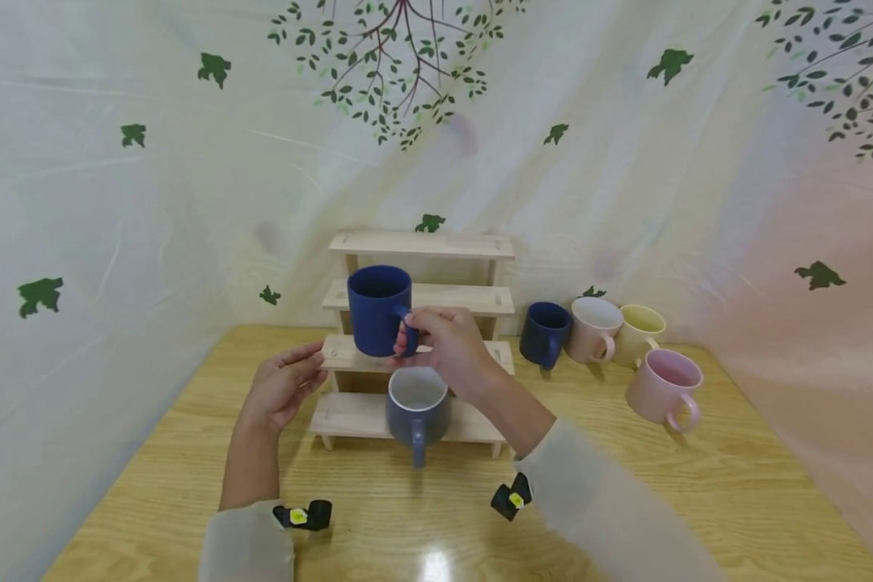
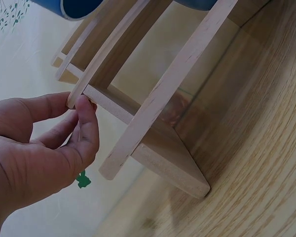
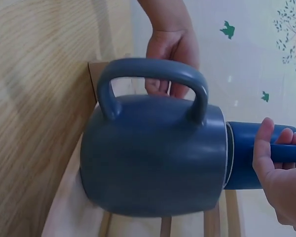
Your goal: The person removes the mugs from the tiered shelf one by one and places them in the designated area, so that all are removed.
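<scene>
A dark blue mug (image 1: 371, 319) is upright by the second-lowest step of a wooden tiered rack (image 1: 422, 244); I cannot tell whether its base touches the board. My right hand (image 1: 457, 349) grips this mug by its handle, which also shows in the right wrist view, fingers curled round the handle (image 3: 288, 153). At the rack's left side, my left hand (image 1: 282, 386) pinches the end of that same step between thumb and fingers, seen closely in the left wrist view (image 2: 44, 143). A grey-blue mug (image 1: 407, 424) with a pale inside stands on the lowest step, handle facing me.
Right of the rack, a navy mug (image 1: 541, 335), a pale pink-white mug (image 1: 589, 331) and a yellow mug (image 1: 638, 333) stand close together on the wooden table (image 1: 582, 485). A pink mug (image 1: 662, 388) is nearer me. A leaf-patterned curtain (image 1: 553, 186) hangs behind.
</scene>
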Demonstrator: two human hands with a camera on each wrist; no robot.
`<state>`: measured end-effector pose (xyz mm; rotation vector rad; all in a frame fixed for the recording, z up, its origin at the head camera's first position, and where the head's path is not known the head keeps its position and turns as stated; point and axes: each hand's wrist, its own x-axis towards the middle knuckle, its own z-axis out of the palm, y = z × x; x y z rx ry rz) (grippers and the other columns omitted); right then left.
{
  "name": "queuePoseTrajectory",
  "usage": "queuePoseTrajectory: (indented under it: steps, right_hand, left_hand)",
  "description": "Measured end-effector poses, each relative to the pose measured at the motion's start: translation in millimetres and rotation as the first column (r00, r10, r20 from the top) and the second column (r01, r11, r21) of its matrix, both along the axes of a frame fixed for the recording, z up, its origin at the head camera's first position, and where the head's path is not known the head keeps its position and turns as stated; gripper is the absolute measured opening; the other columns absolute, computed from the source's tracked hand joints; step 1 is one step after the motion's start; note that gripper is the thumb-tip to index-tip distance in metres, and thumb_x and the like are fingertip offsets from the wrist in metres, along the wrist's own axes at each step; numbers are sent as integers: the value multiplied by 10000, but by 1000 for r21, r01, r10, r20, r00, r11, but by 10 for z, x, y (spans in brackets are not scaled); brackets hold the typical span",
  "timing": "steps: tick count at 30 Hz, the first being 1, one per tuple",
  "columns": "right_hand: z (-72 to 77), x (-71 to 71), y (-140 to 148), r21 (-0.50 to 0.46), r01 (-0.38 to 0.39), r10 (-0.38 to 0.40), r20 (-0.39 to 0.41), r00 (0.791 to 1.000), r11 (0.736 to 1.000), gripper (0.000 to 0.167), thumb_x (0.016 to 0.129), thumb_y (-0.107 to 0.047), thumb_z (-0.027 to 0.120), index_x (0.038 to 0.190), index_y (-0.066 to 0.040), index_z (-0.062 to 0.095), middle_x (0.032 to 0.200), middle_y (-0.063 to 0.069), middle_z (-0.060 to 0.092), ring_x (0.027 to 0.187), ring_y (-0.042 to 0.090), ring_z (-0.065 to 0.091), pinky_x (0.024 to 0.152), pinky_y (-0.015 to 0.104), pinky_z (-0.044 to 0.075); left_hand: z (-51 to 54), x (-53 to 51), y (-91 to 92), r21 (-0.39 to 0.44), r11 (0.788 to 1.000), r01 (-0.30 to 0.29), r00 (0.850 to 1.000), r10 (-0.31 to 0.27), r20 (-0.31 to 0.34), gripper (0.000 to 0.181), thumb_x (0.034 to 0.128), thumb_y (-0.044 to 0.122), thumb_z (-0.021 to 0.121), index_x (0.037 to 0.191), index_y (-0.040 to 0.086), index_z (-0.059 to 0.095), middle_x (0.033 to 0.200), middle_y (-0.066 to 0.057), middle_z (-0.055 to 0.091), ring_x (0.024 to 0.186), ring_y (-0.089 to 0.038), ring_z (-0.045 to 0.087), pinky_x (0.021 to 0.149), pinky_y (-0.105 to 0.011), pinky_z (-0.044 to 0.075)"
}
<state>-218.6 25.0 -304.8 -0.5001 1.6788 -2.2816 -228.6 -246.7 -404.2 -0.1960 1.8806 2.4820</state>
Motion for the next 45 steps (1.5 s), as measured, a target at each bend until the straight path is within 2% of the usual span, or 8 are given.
queuePoseTrajectory:
  steps: [5,6,17,26,33,39,45]
  right_hand:
    - [51,-40,129,9,37,-36,-38,999,999,225,1016,-61,517,849,37,632,790,125,595,749,226,606,826,500,622]
    - [56,-49,158,3,41,-41,-42,998,999,226,1014,-62,516,848,37,632,786,123,596,742,227,606,850,532,610]
    - [146,-78,530,-74,68,-73,-64,995,995,267,1018,-24,491,809,26,650,740,112,614,702,232,610,812,506,623]
    - [110,-104,941,-115,131,-142,-90,986,985,287,1036,-29,492,792,11,637,753,112,614,706,239,626,797,522,624]
    - [54,-124,1276,-78,214,-221,-100,970,974,300,1050,-28,480,805,-2,651,778,99,617,721,229,627,836,510,618]
    - [-52,-134,1564,-92,221,-231,-131,964,971,331,1063,-13,441,790,-10,629,790,91,617,729,221,614,824,502,623]
    - [-109,-75,1816,-141,216,-230,-96,968,966,335,1073,-33,438,804,-7,638,793,86,617,757,211,621,839,467,623]
  left_hand:
    - [8,6,-10,0,1000,5,1000,-5,2,501,1029,58,615,1479,-87,451,1087,-8,661,928,-90,660,880,-221,576]
    - [9,6,-11,1,1000,6,1000,-6,0,501,1028,59,616,1478,-89,451,1084,-8,668,931,-91,660,879,-221,577]
    - [-5,3,-22,12,1000,6,1000,-6,-10,487,1024,49,619,1464,-94,463,1082,-11,669,928,-96,662,863,-216,580]
    - [6,17,1,33,999,6,1000,-5,-14,434,1016,36,628,1419,-84,523,1063,-19,665,893,-99,662,857,-222,584]
    - [19,24,8,36,999,4,1000,-3,-12,430,1014,30,628,1415,-88,525,1051,-14,672,890,-99,662,854,-224,584]
    - [14,26,2,41,999,4,1000,-4,-4,400,1012,34,635,1395,-54,564,1071,-18,660,899,-103,657,849,-220,583]
    - [23,22,-4,36,999,10,1000,-10,1,434,1018,40,627,1429,-59,529,1102,-22,636,914,-104,652,869,-224,578]
